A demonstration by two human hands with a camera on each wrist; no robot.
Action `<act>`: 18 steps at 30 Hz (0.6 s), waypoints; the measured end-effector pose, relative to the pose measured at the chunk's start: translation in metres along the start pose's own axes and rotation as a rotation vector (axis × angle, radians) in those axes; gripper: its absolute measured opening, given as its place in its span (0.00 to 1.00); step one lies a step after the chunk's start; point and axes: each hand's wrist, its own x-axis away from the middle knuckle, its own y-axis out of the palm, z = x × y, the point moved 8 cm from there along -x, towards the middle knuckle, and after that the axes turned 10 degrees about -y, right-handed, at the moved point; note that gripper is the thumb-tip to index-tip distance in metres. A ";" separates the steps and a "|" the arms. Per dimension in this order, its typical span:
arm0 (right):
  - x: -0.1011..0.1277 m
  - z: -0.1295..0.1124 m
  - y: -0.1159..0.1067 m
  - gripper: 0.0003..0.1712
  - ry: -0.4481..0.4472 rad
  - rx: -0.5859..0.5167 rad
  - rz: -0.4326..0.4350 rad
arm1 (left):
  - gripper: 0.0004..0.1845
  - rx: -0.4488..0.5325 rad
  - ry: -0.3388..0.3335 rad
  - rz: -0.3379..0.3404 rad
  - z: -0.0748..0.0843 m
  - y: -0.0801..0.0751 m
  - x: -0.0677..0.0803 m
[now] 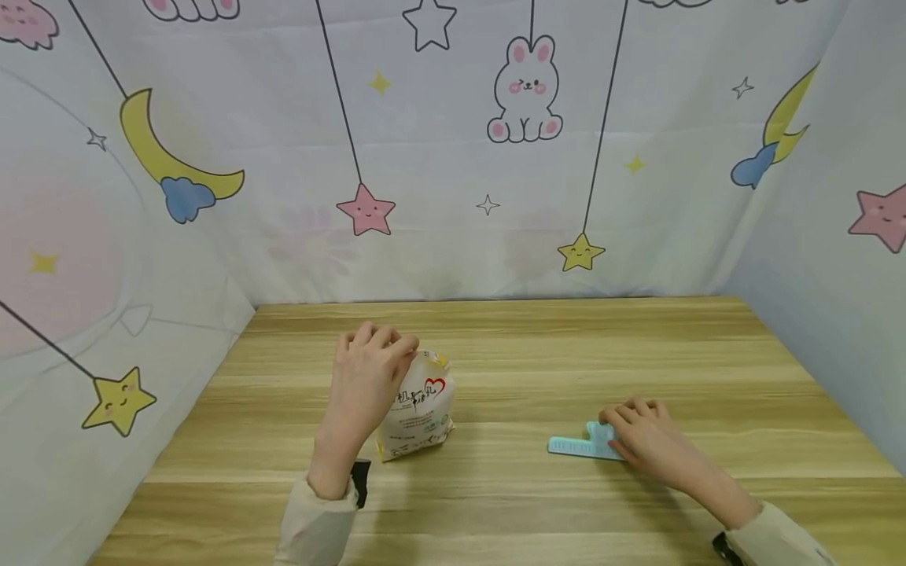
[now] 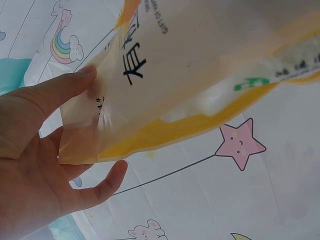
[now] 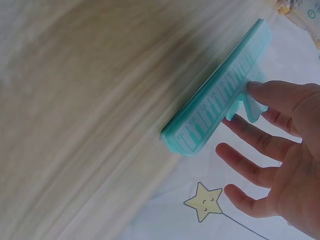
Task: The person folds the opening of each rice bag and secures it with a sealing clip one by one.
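My left hand point(image 1: 364, 385) pinches the top corner of a white plastic food bag point(image 1: 418, 420), which stands upright on the table left of centre. In the left wrist view, the bag point(image 2: 165, 75) has yellow edges and dark printed characters, and the thumb point(image 2: 65, 90) lies against its near face. To the right, my right hand point(image 1: 651, 440) holds a turquoise bag clip point(image 1: 576, 447). Seen in the right wrist view, the clip point(image 3: 217, 95) is a long bar with printed marks, and the thumb and index finger pinch its handle while the other fingers stay loosely spread.
The wooden table point(image 1: 510, 511) reaches back to a white curtain point(image 1: 453, 267) printed with stars, moons and a rabbit. Similar cloth hangs at the left and right sides. The bag and clip stand apart, with bare tabletop between them.
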 end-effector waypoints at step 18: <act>-0.001 -0.004 -0.011 0.18 -0.022 0.019 0.023 | 0.04 0.001 -0.011 -0.011 -0.002 0.001 0.000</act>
